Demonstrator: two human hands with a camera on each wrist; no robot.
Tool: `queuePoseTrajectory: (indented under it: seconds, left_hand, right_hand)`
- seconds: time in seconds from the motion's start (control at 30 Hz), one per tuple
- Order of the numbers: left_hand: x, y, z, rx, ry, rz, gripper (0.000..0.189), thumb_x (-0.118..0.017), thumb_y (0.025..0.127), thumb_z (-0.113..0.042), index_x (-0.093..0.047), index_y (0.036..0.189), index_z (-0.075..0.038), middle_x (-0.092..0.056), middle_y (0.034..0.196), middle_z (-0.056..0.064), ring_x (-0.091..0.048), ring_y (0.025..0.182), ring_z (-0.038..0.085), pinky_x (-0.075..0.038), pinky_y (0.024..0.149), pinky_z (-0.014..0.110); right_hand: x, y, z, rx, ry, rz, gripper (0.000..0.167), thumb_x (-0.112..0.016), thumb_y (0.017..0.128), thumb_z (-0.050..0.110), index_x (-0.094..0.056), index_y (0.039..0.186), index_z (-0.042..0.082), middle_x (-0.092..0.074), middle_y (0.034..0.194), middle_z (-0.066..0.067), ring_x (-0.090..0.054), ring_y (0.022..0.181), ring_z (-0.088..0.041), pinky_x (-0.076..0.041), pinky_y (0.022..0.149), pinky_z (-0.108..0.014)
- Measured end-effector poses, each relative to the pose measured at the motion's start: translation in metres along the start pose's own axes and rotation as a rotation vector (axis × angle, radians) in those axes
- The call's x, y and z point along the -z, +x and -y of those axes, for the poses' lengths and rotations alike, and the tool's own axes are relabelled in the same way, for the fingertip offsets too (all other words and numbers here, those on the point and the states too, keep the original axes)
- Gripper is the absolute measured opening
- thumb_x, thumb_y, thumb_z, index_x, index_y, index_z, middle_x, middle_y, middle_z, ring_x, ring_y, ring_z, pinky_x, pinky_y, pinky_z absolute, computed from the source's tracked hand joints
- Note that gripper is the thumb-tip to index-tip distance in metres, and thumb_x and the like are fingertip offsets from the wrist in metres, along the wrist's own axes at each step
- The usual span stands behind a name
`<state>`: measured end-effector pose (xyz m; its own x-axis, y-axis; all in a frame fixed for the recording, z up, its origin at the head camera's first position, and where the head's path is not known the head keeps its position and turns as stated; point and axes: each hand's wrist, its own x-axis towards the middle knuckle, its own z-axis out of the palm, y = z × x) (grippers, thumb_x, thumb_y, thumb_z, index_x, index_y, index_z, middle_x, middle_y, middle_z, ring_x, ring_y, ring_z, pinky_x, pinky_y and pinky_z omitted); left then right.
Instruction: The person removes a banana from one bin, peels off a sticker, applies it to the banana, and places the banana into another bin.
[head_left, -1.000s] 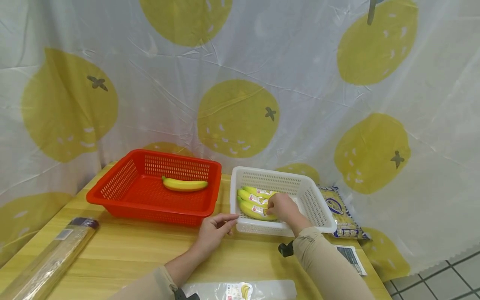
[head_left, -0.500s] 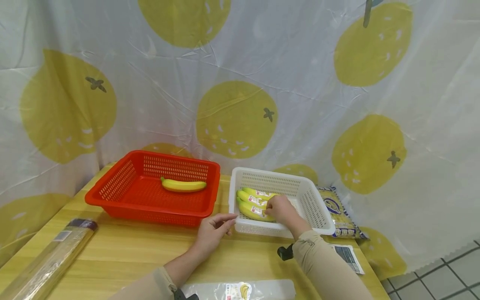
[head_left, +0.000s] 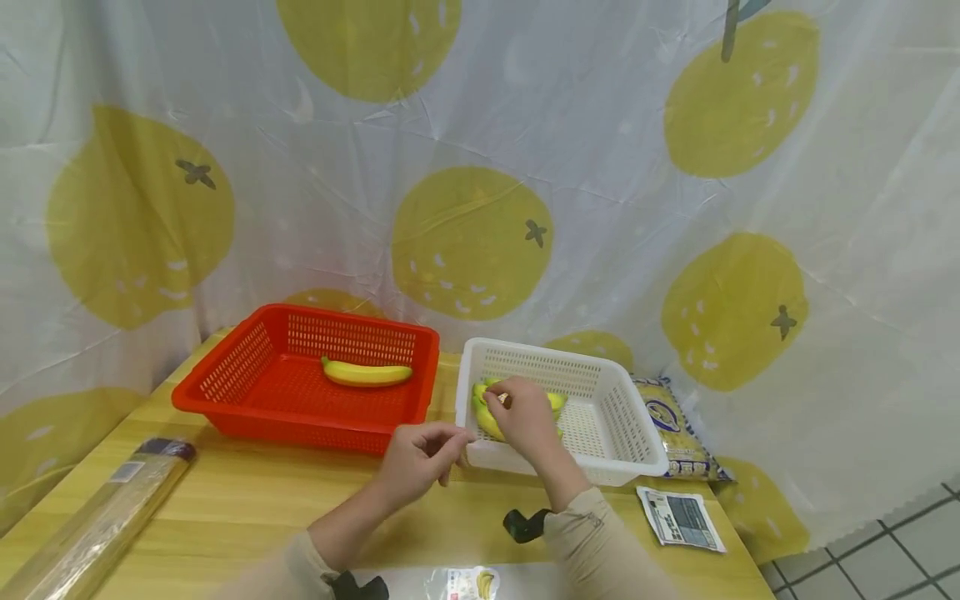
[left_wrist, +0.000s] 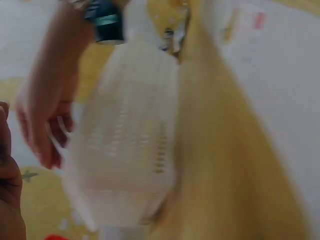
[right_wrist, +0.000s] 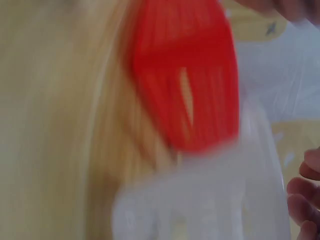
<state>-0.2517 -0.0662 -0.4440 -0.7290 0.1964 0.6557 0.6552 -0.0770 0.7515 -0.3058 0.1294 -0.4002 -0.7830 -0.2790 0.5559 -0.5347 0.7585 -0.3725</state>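
Several yellow bananas lie in the left part of a white plastic basket, partly covered by my right hand. That hand is raised over them, its fingers loosely bent, and I see nothing held in it. My left hand is at the basket's front left corner with bent fingers; whether its fingertips touch the rim cannot be told. A single banana lies in the red basket on the left. Both wrist views are blurred; the right wrist view shows the right fingers at its edge.
A clear roll of plastic bags lies along the table's left side. In front, under the arms, is a clear bag with a banana label. A yellow packet and a small white packet are at the right; a lemon-print curtain hangs behind.
My right hand has left the front banana's label and moved up and to the left over the bananas. My left hand has shifted slightly left. The small white packet is now fully visible.
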Motion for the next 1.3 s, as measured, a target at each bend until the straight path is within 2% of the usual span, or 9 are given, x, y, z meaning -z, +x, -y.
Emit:
queuePoseTrajectory:
  seconds: [0.1,0.23,0.33,0.43,0.53,0.63,0.73,0.87,1.3]
  left_hand:
    - [0.037,0.025,-0.017,-0.006,0.117,-0.027,0.010,-0.067,0.098,-0.004,-0.077,0.098,-0.007,-0.070,0.074,0.011,-0.055,0.049,0.013,-0.048,0.044,0.025]
    - [0.103,0.062,-0.018,0.336,0.400,-0.034,0.026,-0.066,0.102,-0.029,-0.074,0.117,-0.008,-0.073,0.102,0.012,-0.066,0.069,0.017,-0.057,0.062,0.032]
    - [0.149,0.079,0.000,0.584,0.583,0.079,0.043,-0.062,0.104,-0.035,-0.065,0.133,-0.003,-0.068,0.126,0.021,-0.072,0.089,0.027,-0.060,0.078,0.040]
    - [0.180,0.083,0.022,0.718,0.684,0.205,0.053,-0.061,0.104,-0.027,-0.052,0.142,0.009,-0.058,0.138,0.032,-0.070,0.102,0.036,-0.058,0.088,0.047]
    - [0.197,0.079,0.041,0.817,0.734,0.296,0.062,-0.063,0.101,-0.022,-0.041,0.144,0.018,-0.058,0.128,0.036,-0.067,0.093,0.033,-0.057,0.083,0.041]
    - [0.205,0.076,0.056,0.863,0.774,0.347,0.070,-0.063,0.099,-0.015,-0.029,0.149,0.020,-0.054,0.124,0.034,-0.061,0.085,0.030,-0.054,0.077,0.040]
    - [0.209,0.074,0.066,0.846,0.825,0.368,0.074,-0.062,0.098,-0.009,-0.021,0.154,0.017,-0.041,0.144,0.041,-0.059,0.116,0.048,-0.049,0.102,0.054]
    - [0.210,0.072,0.072,0.788,0.872,0.416,0.073,-0.064,0.096,-0.007,-0.025,0.155,0.014,-0.028,0.155,0.043,-0.041,0.135,0.056,-0.035,0.113,0.064]
    - [0.210,0.070,0.080,0.777,0.847,0.348,0.045,-0.081,0.089,-0.023,-0.068,0.121,0.006,-0.068,0.119,0.024,-0.062,0.104,0.035,-0.048,0.101,0.055]
  right_hand:
    - [-0.021,-0.010,0.029,0.104,0.055,-0.078,0.008,-0.079,0.089,0.014,-0.080,0.095,0.008,-0.077,0.092,-0.005,-0.069,0.072,-0.018,-0.054,0.062,-0.023]
    - [-0.047,-0.024,0.057,0.205,0.049,-0.095,0.015,-0.082,0.088,0.019,-0.081,0.100,0.009,-0.078,0.106,-0.006,-0.071,0.090,-0.023,-0.057,0.079,-0.032]
    - [-0.059,-0.030,0.066,0.256,-0.009,-0.100,0.019,-0.085,0.086,0.024,-0.082,0.103,0.014,-0.077,0.114,-0.005,-0.066,0.095,-0.024,-0.052,0.082,-0.034]
    - [-0.065,-0.034,0.069,0.300,-0.044,-0.100,0.020,-0.087,0.084,0.024,-0.083,0.103,0.017,-0.076,0.115,-0.002,-0.064,0.095,-0.022,-0.051,0.080,-0.032]
    - [-0.069,-0.037,0.068,0.320,-0.017,-0.103,0.019,-0.088,0.082,0.021,-0.083,0.100,0.014,-0.077,0.112,-0.003,-0.066,0.098,-0.022,-0.054,0.084,-0.031]
    - [-0.074,-0.037,0.068,0.349,0.007,-0.141,0.018,-0.090,0.079,0.015,-0.082,0.095,0.012,-0.077,0.107,-0.004,-0.069,0.098,-0.022,-0.056,0.086,-0.031]
    - [-0.077,-0.036,0.069,0.361,0.020,-0.163,0.017,-0.090,0.079,0.012,-0.082,0.093,0.011,-0.078,0.105,-0.005,-0.071,0.097,-0.022,-0.057,0.087,-0.030]
    - [-0.077,-0.035,0.071,0.351,0.016,-0.165,0.017,-0.090,0.079,0.013,-0.082,0.094,0.010,-0.078,0.105,-0.004,-0.071,0.098,-0.020,-0.057,0.087,-0.028]
    - [-0.081,-0.035,0.069,0.336,-0.017,-0.162,0.014,-0.089,0.081,0.016,-0.082,0.093,0.012,-0.078,0.105,-0.001,-0.071,0.100,-0.017,-0.056,0.091,-0.026]
